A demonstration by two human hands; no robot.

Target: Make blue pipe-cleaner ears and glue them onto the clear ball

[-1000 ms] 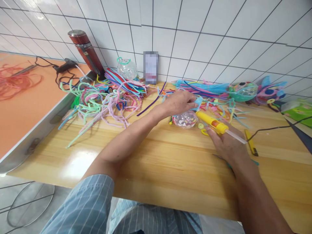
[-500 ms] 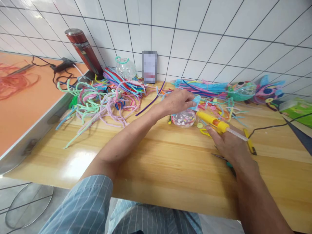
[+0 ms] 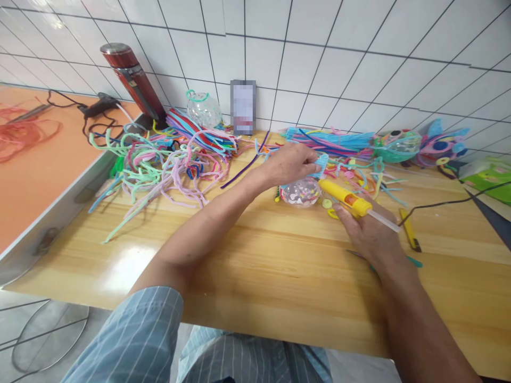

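My left hand (image 3: 290,164) is closed on a light blue pipe-cleaner piece (image 3: 321,166) at the middle of the bench. Just below those fingers is a clear round ball (image 3: 300,193) with coloured bits in it; whether the hand touches it I cannot tell. A yellow hot glue gun (image 3: 344,196) is gripped in my right hand (image 3: 371,231), its tip close to the ball's right side and a clear glue stick out of its back. A small yellow-green disc (image 3: 327,203) lies under the gun. Scissors (image 3: 414,261) are partly hidden beneath my right wrist.
Tangled pipe cleaners (image 3: 159,170) spread at left, beside a red thermos (image 3: 133,80). A phone (image 3: 243,107) leans on the tiled wall near another clear ball (image 3: 203,110). At right are finished-looking fish figures (image 3: 397,144), a yellow utility knife (image 3: 410,230) and a black cord (image 3: 447,202).
The glue gun and my right hand have shifted slightly left and down. My left hand keeps its grip on the blue piece. The whole view has moved a little.
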